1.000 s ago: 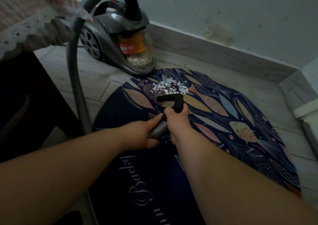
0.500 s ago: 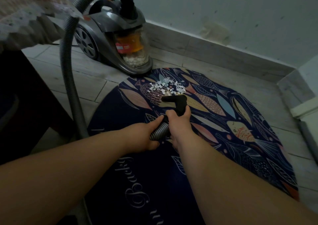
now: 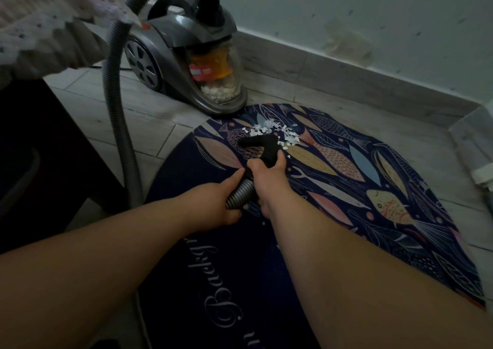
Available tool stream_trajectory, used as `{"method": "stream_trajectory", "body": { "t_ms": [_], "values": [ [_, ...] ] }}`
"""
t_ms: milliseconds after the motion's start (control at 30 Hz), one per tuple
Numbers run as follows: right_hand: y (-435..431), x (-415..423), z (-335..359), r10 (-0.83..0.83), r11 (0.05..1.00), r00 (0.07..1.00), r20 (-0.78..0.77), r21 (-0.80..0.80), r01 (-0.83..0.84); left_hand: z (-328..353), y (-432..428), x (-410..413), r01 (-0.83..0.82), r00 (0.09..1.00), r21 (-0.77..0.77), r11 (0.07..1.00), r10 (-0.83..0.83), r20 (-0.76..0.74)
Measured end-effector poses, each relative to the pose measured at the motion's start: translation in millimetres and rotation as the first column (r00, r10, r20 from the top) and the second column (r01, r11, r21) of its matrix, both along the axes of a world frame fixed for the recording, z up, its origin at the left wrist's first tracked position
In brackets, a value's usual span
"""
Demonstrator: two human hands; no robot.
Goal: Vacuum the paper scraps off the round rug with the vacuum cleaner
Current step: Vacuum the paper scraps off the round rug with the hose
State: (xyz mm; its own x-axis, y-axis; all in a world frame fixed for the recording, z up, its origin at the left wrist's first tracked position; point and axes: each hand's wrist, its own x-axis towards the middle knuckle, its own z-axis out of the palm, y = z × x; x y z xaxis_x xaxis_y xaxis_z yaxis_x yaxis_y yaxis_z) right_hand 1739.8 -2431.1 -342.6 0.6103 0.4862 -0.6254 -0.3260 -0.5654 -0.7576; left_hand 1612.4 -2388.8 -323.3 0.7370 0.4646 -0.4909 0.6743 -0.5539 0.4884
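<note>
Dim corner of a tiled room.
A pale speckled wall [image 3: 346,6] meets a light grey tiled floor [image 3: 149,124] along a stone-look baseboard [image 3: 346,79]; at left stands a dark cabinet [image 3: 40,161], with a lace-edged cloth [image 3: 40,28] hanging above it. Lighting is low.

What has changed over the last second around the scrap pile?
The black nozzle has pushed forward into the near edge of the paper scraps, and the pile looks thinner. Unchanged: right hand grips the nozzle neck, left hand the ribbed hose; vacuum cleaner stays put.
</note>
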Motion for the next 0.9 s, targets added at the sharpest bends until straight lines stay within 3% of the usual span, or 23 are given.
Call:
{"method": "stream_trajectory", "body": {
  "t_ms": [267,900],
  "values": [
    [2,-4,-2,-0.013,1.000,1.000,0.004,-0.016,0.013,-3,1,-2,0.012,1.000,0.003,1.000,-0.012,0.001],
    [-100,49,13,-0.258,0.961,0.961,0.104,-0.074,0.266,-12,-65,59,0.260,0.962,-0.035,0.965,-0.256,0.099]
  ]
}}
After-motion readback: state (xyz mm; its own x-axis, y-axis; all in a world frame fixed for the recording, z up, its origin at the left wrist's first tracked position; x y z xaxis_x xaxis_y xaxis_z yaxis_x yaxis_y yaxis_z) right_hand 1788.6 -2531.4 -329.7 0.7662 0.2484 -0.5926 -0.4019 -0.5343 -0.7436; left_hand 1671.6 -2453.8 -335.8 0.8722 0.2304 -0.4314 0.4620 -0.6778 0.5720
